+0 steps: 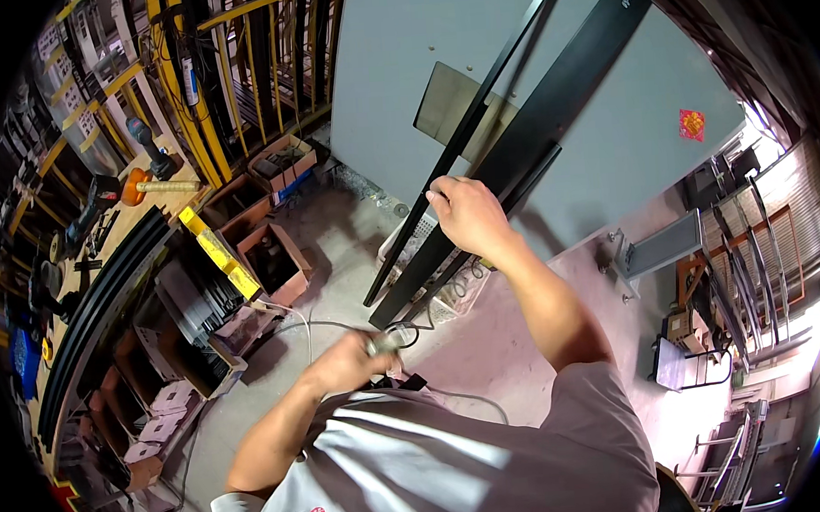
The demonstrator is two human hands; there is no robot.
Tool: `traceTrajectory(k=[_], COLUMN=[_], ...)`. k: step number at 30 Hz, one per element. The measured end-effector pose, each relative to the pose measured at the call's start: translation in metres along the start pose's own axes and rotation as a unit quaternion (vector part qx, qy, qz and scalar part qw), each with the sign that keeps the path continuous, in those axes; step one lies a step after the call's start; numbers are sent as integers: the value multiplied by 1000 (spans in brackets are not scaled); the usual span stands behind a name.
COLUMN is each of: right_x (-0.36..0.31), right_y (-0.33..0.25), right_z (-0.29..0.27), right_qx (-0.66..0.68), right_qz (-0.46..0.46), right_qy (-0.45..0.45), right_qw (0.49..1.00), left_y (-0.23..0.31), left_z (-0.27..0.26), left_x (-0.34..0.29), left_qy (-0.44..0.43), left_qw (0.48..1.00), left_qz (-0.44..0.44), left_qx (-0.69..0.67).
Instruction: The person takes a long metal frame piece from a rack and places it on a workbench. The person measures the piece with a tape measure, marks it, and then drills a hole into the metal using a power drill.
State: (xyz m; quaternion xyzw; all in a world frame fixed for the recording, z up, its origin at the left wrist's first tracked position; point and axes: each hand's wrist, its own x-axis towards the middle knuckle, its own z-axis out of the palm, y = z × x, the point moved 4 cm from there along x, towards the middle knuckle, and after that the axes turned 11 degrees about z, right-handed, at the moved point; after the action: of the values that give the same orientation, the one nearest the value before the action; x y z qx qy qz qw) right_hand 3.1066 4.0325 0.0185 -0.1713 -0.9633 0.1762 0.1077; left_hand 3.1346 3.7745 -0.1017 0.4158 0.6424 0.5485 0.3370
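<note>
My right hand [469, 217] is closed on the edge of a thin black metal strip [477, 120], which slants up and away from me. Beside it runs a wide black metal profile [564, 87] with pale handwriting near its far end, upper right. Low in front of my body, my left hand [343, 361] is smeared by motion. Its fingers are around a small pale, shiny object [384, 345], whose kind I cannot make out. A dark looped cable [416, 331] shows close to that object.
On the left, a workbench [126, 222] carries power drills, an orange mallet [138, 186] and long black profiles [94, 308]. Cardboard boxes [285, 287] stand beside it. A large grey panel [612, 183] rises ahead. Cables cross the floor; a trolley [684, 366] stands at right.
</note>
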Motion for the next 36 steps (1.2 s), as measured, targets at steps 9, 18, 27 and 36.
traceTrajectory(k=[9,18,27,36], right_x=[-14,-29,-37,-34], right_y=[23,9,-25,-27], right_z=[9,-4,-15,27], right_qx=[354,297,-112,-443], right_qz=[149,102,-88,-218], right_qy=[-117,-65,21,28], right_qw=[916,947,990,869], left_y=[-41,-26,-9,23], left_z=[-12,-5,6,18], left_x=[0,-17,-27,-44], left_qy=[185,45,-62,-139], left_qw=[971,994,994,987], left_qz=[-133,-95,94,52], left_qx=[-66,-17,-12,-61])
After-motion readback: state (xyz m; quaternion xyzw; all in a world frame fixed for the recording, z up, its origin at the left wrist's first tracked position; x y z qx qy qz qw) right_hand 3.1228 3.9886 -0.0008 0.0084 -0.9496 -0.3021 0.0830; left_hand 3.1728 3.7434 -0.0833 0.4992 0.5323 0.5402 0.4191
